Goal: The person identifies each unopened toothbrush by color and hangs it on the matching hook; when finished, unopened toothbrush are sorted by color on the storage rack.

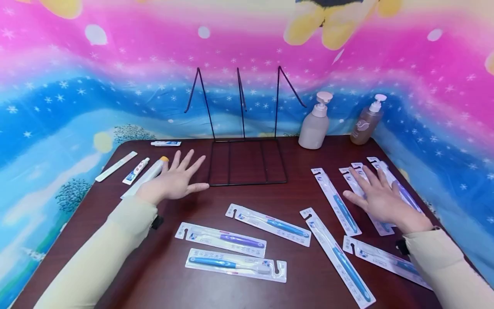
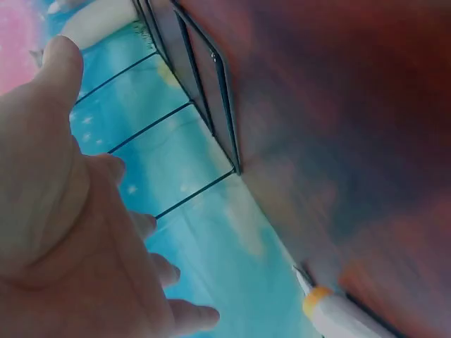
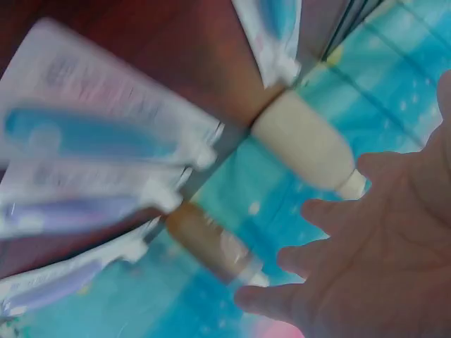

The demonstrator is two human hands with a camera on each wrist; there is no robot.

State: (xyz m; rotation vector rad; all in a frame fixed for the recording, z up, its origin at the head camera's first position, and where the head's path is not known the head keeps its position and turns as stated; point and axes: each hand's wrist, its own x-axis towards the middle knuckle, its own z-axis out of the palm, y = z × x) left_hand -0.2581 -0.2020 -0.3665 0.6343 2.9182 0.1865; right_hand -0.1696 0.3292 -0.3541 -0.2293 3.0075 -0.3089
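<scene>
My left hand (image 1: 172,180) hovers with spread fingers beside a white tube with an orange cap (image 1: 148,176), holding nothing. Over several packaged toothbrushes at the right, my right hand (image 1: 380,199) is also spread and grips nothing. Closest to it are a blue toothbrush pack (image 1: 337,204) and a purple toothbrush pack (image 1: 401,184). More packs lie across the middle and front, among them a purple one (image 1: 224,239), a blue one (image 1: 235,265) and a long diagonal blue one (image 1: 337,257). Behind them stands a black wire rack (image 1: 248,184) with hooked uprights.
Two small toothpaste tubes, one upper (image 1: 166,143) and one lower (image 1: 136,171), lie at the left with a slim white packet (image 1: 115,166). A pale pump bottle (image 1: 313,128) and a brown pump bottle (image 1: 364,124) stand at the table's back right. A patterned cloth (image 1: 154,94) hangs behind.
</scene>
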